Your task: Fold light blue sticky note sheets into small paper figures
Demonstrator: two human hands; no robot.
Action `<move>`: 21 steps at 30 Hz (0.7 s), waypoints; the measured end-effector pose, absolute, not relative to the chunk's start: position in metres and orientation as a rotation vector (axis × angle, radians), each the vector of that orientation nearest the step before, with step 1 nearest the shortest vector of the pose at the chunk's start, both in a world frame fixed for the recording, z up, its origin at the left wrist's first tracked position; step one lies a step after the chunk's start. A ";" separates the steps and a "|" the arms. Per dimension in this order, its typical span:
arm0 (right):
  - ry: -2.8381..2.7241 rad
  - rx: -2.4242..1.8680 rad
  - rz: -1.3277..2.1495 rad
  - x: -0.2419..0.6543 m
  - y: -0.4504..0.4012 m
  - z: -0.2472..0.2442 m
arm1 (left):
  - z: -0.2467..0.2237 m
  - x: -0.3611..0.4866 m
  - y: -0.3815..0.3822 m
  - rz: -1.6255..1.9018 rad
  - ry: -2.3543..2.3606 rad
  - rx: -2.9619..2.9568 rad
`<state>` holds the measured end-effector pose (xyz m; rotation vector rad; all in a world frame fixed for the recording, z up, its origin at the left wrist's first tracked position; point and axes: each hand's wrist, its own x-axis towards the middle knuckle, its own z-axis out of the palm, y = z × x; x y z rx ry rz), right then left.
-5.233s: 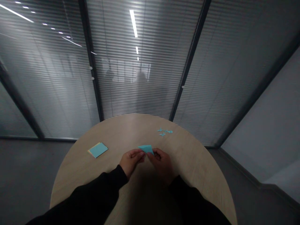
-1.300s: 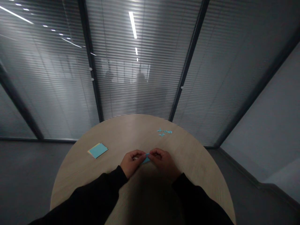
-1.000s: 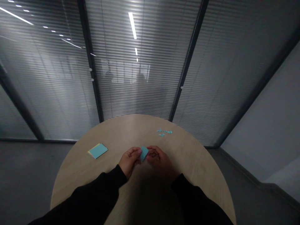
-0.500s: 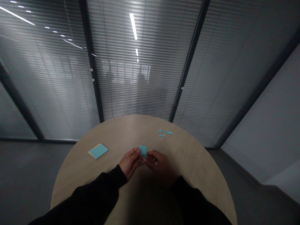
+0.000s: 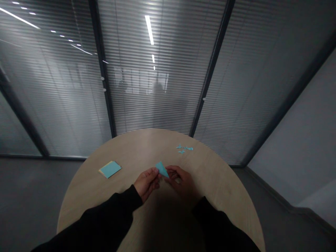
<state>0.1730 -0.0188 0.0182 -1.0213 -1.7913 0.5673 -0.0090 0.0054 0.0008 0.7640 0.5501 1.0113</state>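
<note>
A small piece of blue folded paper (image 5: 162,169) is held between my two hands above the middle of the table; it shows as a slanted, roughly triangular shape. My left hand (image 5: 147,182) pinches its left edge, thumb on top. On the other side, the fingers of my right hand (image 5: 181,180) close at the paper's lower right corner. Whatever lies under the fingers is hidden. To the left rests a stack of paper sheets (image 5: 110,169), blue on top with a yellow edge showing beneath. Several small folded blue paper pieces (image 5: 182,152) lie at the far right.
The round wooden table (image 5: 126,147) has its far curved edge close to a glass partition (image 5: 157,115) with blinds. A pale wall (image 5: 304,147) stands to the right, and grey floor (image 5: 34,196) surrounds the table.
The paper has turned from a small upright square into a slanted, triangular outline. My right hand has shifted slightly to the right with its corner; my left hand stays nearly in place.
</note>
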 end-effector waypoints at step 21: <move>-1.863 -1.055 0.509 0.176 -0.020 0.018 | -0.004 -0.006 0.004 0.877 0.473 0.897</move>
